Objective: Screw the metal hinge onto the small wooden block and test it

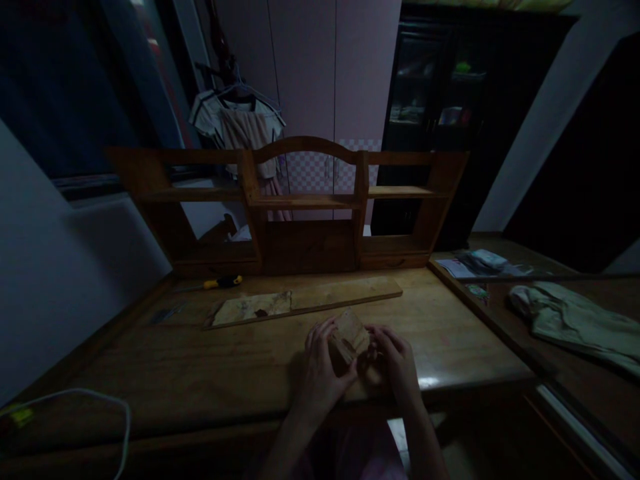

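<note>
Both hands, left and right, close around a small wooden block above the desk; dim light and the fingers hide its lower half.

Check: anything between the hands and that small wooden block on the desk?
Nothing visible. Left hand and right hand both grip the wooden block directly. The long plank lies apart, behind it.

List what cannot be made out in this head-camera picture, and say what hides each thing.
- Wooden block: its lower part is covered by the left hand and right hand; dim light hides its details.
- Cabinet: contents too dark to identify.
- White cable: cut off by the bottom edge.
- Papers: too small and dim to read.
</note>
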The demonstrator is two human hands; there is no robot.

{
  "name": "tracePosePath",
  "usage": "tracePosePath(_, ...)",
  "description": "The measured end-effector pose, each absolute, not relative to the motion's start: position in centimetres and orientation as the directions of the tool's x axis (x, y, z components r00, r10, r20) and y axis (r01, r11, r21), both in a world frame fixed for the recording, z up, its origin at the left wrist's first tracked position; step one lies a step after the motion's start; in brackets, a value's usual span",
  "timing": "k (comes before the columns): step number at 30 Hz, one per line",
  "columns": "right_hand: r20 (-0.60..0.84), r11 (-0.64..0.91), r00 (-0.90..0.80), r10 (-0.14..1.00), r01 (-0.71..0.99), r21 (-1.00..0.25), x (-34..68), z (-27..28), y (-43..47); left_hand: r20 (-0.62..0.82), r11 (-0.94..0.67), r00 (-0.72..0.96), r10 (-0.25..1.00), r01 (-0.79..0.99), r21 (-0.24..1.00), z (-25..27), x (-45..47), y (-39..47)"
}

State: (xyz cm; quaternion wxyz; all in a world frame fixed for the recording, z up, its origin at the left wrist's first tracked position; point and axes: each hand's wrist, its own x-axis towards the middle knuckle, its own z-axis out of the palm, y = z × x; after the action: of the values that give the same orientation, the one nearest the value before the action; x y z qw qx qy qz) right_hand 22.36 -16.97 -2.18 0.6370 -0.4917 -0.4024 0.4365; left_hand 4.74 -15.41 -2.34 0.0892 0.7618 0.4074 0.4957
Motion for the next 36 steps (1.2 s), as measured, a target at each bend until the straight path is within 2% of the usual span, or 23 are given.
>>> tracePosePath(6, 0.159, 0.156, 0.268, 0.95, 0.034, -0.987, 22.2, -1.6, -17.0, 0.669, -0.618, 0.146, 0.729, 0.56, 0.552, -2.4, 4.7, -15.4)
tracePosePath(18, 0.137, 0.114, 0.318, 0.938, 0.091, -0.989, 21.9, -1.5, -16.9, 0.712, -0.66, 0.185, 0.677, 0.58, 0.477, -2.6, 4.8, -15.5)
tracePosePath(25, 0.131, 0.09, 0.349, 0.928, 0.132, -0.987, 21.7, -1.7, -16.9, 0.762, -0.684, 0.206, 0.614, 0.62, 0.384, -3.0, 5.0, -15.4)
tracePosePath(31, 0.114, 0.071, 0.356, 0.927, 0.133, -0.989, 21.5, -2.2, -17.0, 0.761, -0.664, 0.234, 0.606, 0.674, 0.322, -3.0, 5.2, -15.7)
tracePosePath(36, 0.112, 0.061, 0.336, 0.935, 0.158, -0.986, 21.6, -2.5, -17.0, 0.759, -0.618, 0.192, 0.622, 0.715, 0.325, -3.2, 5.5, -16.4)
